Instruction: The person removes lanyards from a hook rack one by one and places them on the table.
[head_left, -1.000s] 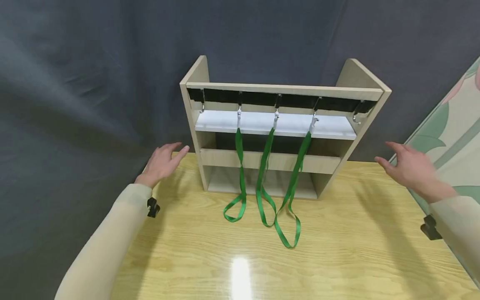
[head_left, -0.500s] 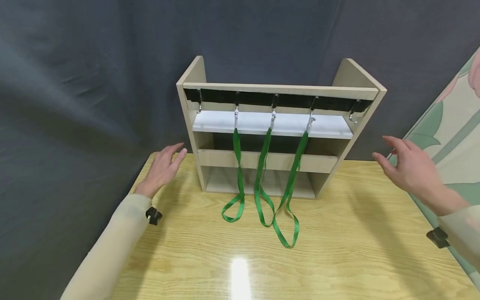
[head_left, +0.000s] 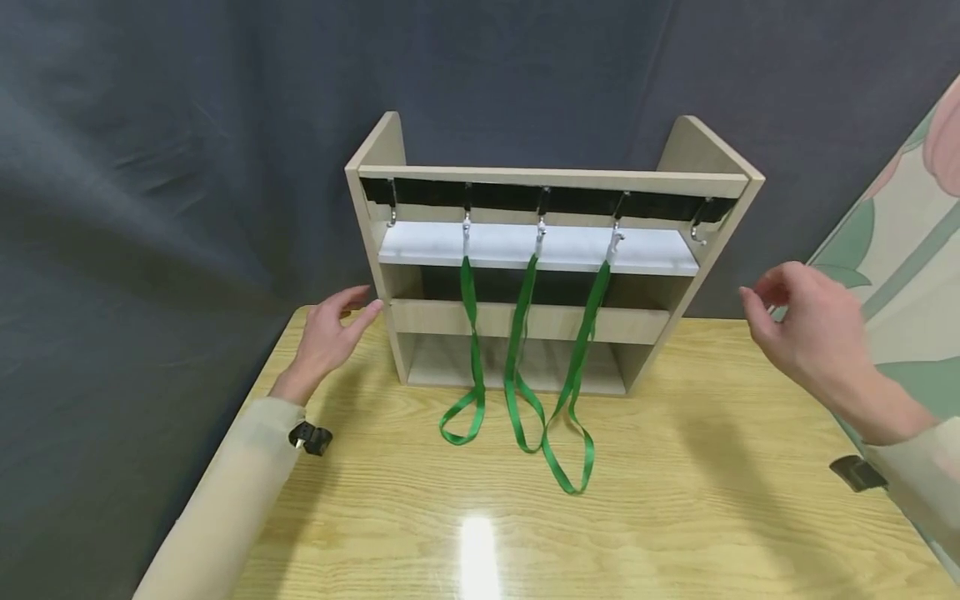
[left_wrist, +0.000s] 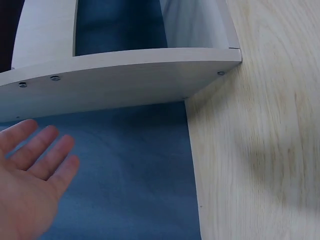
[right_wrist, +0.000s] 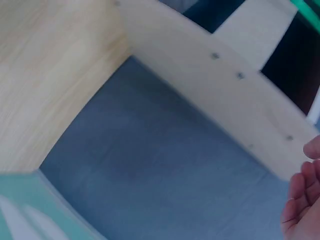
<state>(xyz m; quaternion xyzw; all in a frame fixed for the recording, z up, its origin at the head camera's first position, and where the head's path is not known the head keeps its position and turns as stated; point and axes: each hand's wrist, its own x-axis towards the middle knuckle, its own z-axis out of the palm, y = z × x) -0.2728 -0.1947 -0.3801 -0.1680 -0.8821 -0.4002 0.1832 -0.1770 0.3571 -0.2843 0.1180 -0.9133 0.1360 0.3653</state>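
Note:
A pale wooden shelf unit (head_left: 435, 317) stands on the table. Three green lanyards, the left one (head_left: 472, 308), the middle one (head_left: 522, 304) and the right one (head_left: 592, 308), hang from metal hooks under its top rail, their loops lying on the tabletop. The far left hook (head_left: 392, 212) and far right hook (head_left: 697, 233) carry nothing. My left hand (head_left: 327, 337) is beside the unit's left side, thumb tip close to the panel and fingers relaxed. To the unit's right, my right hand (head_left: 813, 329) hovers apart from it, fingers bent loosely around nothing.
A black strip (head_left: 506, 197) runs behind the hooks, above a white shelf (head_left: 427, 242). Dark cloth (head_left: 525, 75) hangs behind and at left. Flower-patterned fabric (head_left: 911, 250) borders the wooden table (head_left: 660, 500) on the right.
The unit and lanyards shift slightly left in the view. My left hand has come nearer the unit's left panel. My right hand's fingers have bent more toward the thumb.

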